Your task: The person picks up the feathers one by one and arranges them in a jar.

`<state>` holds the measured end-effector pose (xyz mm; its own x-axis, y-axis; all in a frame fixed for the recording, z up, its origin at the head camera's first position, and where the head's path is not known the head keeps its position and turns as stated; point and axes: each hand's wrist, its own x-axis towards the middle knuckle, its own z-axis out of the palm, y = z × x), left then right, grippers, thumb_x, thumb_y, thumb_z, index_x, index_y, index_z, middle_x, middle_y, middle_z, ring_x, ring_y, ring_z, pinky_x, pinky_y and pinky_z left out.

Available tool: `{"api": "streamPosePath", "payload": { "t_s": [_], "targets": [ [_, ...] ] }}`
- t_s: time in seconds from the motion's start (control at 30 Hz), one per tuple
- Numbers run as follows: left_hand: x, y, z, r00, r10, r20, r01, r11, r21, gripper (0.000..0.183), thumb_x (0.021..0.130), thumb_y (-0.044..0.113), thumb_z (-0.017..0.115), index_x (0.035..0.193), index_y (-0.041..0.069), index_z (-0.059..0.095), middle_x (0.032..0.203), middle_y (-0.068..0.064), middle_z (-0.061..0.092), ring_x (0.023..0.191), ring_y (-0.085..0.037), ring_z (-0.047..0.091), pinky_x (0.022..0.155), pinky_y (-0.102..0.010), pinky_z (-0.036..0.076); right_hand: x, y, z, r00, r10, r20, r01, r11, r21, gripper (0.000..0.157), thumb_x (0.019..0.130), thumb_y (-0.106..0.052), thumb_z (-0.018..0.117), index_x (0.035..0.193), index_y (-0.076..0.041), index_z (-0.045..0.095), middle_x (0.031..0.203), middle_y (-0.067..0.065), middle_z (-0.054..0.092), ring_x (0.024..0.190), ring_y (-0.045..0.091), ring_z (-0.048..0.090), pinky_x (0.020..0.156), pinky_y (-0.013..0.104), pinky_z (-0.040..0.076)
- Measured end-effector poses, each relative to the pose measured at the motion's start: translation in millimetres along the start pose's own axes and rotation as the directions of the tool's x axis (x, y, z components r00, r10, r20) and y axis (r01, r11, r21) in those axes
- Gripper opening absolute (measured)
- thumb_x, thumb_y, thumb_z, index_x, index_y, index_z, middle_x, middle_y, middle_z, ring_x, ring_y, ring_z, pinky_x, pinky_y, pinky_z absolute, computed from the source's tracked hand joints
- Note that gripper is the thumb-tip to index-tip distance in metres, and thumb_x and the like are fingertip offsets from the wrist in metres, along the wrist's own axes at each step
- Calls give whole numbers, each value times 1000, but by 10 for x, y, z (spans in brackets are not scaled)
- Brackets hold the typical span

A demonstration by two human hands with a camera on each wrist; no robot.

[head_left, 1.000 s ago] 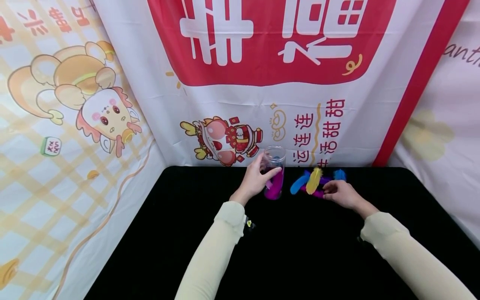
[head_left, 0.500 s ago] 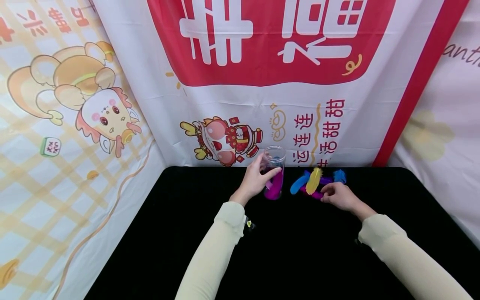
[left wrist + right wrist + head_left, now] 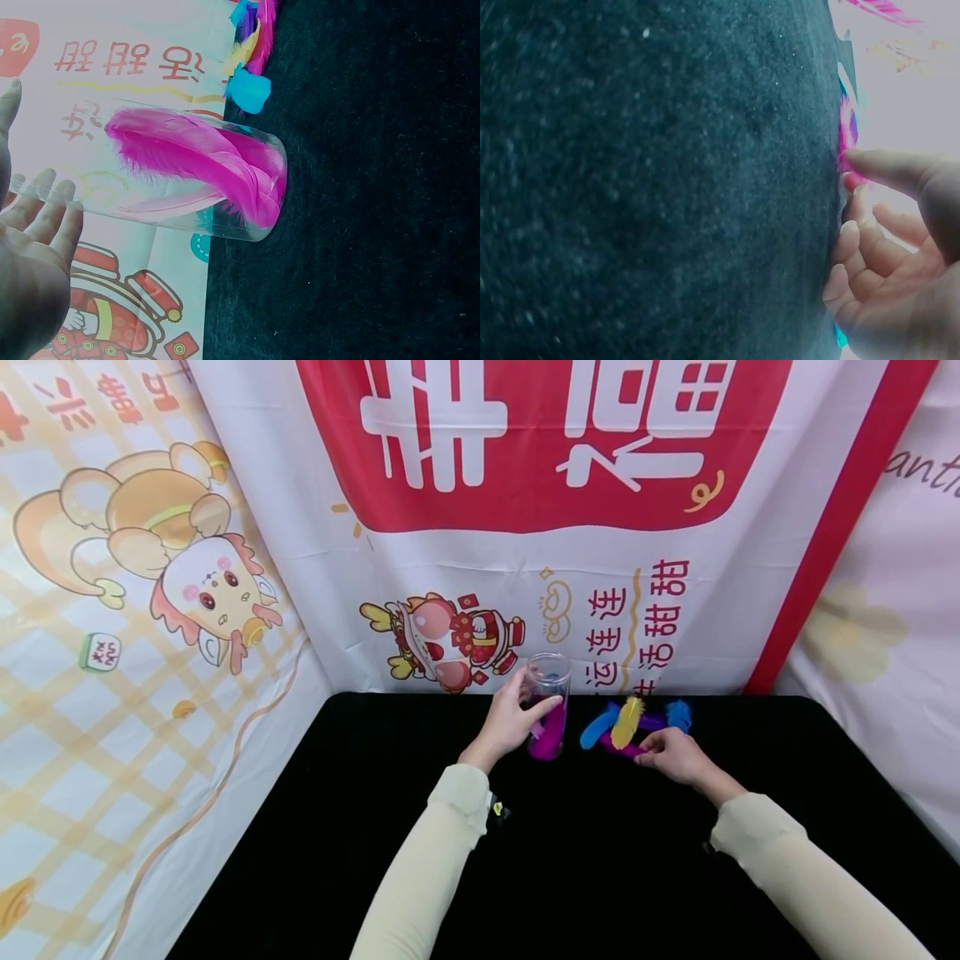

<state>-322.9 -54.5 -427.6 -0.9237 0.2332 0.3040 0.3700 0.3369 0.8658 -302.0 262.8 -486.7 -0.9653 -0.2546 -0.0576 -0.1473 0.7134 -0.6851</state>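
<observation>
**Right hand (image 3: pixel 671 754) risks a snag**

Its thumb and forefinger pinch the end of a magenta feather (image 3: pixel 631 749) on the black table (image 3: pixel 600 843). The yellow feather (image 3: pixel 626 724) overlaps it, so a tug could drag both. Farther over, the left hand (image 3: pixel 510 717) grips the upright clear cylinder (image 3: pixel 564 689); slackening there, a knock might tip it and its pink feathers (image 3: pixel 187 142).

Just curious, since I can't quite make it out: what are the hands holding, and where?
The left hand grips the clear cup around its upper part; the right hand pinches a magenta feather at the end farther from the cup.
</observation>
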Motion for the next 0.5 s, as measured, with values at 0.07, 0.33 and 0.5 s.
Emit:
{"api": "streamPosePath", "payload": {
  "t_s": [0.07, 0.33, 0.5],
  "targets": [
    [-3, -3, 2, 1000, 1, 0, -1, 1000, 2, 68, 94, 38, 76, 149, 14, 46, 138, -5, 62, 129, -17, 58, 110, -33, 47, -9, -2, 12, 1000, 8, -11, -7, 1000, 12, 18, 92, -17, 76, 95, 0, 74, 86, 4, 70, 80, 17, 60, 70, 32, 51],
    [-8, -4, 5, 1000, -3, -2, 3, 1000, -4, 69, 94, 38, 77, 151, 15, 45, 138, -4, 61, 129, -17, 58, 110, -33, 47, -22, -19, 9, 999, 37, -25, -35, 997, 63, 19, 97, -17, 71, 99, 1, 74, 92, 6, 69, 84, 19, 59, 71, 31, 49],
    [-13, 0, -1, 1000, -11, -2, 11, 1000, -8, 73, 94, 38, 77, 154, 15, 41, 137, -4, 61, 129, -17, 58, 111, -33, 46, -20, -34, -23, 998, 36, -53, -31, 994, 107, 19, 98, -16, 69, 103, 2, 73, 93, 8, 70, 81, 19, 61, 69, 32, 52]
  ]
}}
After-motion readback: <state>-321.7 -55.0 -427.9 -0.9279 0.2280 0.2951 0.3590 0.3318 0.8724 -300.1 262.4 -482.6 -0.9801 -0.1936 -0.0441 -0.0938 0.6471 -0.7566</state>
